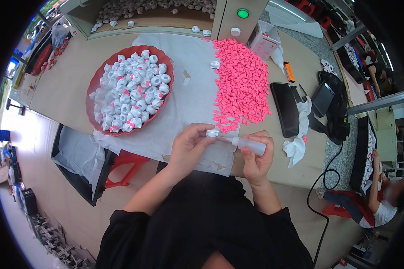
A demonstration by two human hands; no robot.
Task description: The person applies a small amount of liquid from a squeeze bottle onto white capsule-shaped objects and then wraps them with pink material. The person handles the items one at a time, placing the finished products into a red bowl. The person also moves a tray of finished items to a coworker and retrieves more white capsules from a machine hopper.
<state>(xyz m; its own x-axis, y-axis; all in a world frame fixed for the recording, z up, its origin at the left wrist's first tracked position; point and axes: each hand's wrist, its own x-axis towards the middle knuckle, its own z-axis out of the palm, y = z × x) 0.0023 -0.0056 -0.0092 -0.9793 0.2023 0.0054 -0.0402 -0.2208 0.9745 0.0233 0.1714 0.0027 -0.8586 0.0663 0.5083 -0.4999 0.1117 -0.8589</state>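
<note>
Between the thumb and fingers of my left hand is a small white figurine head. My right hand is closed around a translucent white squeeze bottle, its thin nozzle pointing left at the head; I cannot tell whether the tip touches it. Just beyond both hands spreads a heap of small pink bow-like pieces. To the left stands a red scalloped bowl full of white figurine heads, many with pink pieces on them. One more white head lies at the heap's left edge.
White paper covers the table's middle. A dark phone, crumpled tissue, orange lighter and white box lie right. Behind is a cabinet with a green button. A lined black crate sits lower left. Another person works far right.
</note>
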